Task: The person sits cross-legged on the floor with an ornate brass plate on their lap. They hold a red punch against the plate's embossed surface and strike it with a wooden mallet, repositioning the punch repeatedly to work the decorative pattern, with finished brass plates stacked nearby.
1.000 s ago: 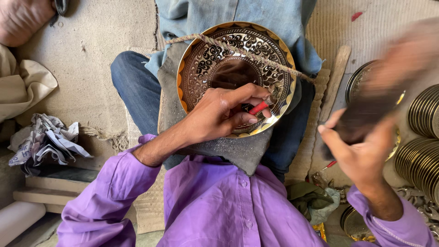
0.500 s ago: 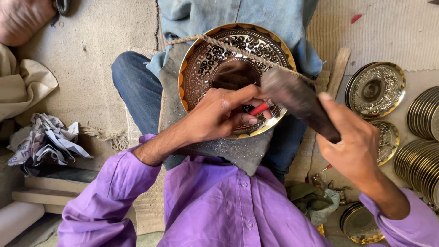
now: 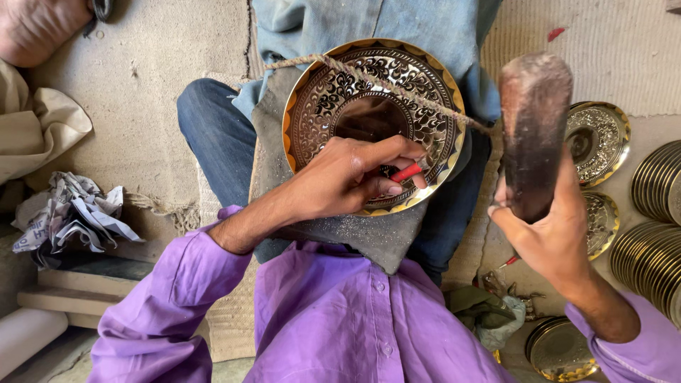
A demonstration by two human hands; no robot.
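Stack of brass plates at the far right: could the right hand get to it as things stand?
Probably not straight away. The right hand is full, gripping a dark wooden mallet. The stack of brass plates lies close beside it with nothing between, so only the mallet stands in the way.

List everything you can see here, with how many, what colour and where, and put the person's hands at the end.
engraved plate: one, brass with dark pattern, on the lap, centre
rope: one, tan, stretched across the plate
red-handled tool: one, red, tip on the plate
wooden mallet: one, dark brown, raised at right
grey cloth: one, under the plate
finished plates: two lying flat, brass, floor at right
stacked plates: two stacks, brass, right edge
crumpled paper: one heap, grey-white, floor at left
left hand: holds the red-handled tool
right hand: grips the wooden mallet
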